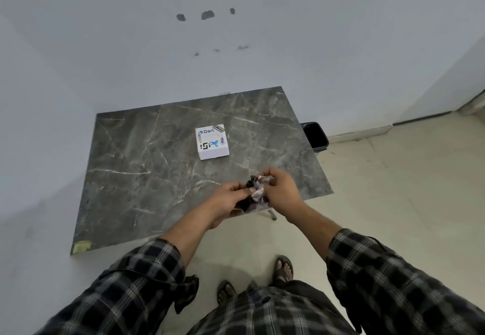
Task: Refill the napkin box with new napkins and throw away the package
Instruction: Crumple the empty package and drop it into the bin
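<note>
Both hands clamp a crumpled, crinkly plastic package over the tabletop's near right edge: the left hand grips its lower end, the right hand its upper, so it runs roughly up-right. The white square napkin box, stickered, sits mid-tabletop on grey veined marble, well apart. A black bin stands past the right edge.
</note>
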